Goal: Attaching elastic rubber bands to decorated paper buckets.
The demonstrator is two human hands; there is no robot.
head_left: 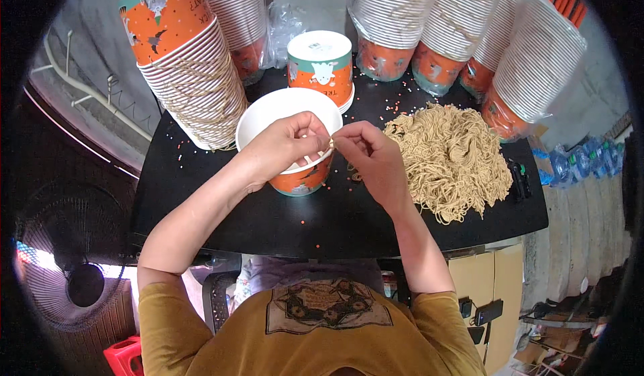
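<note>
Left hand (285, 144) curled over the near rim of an open paper cup (268, 111), fingers closed on its edge; right hand (372, 154) just beside the cup, fingertips pinched on a thin pale string (hard to make out). Cup stands upright on black table (335, 222), white inside, orange outside. Beyond right hand: pile of tan strings (449, 154). Farther back, stacked orange cups (188, 61).

Stacked paper cups (194, 74) (some bagged), floor fan (64, 269)
</note>
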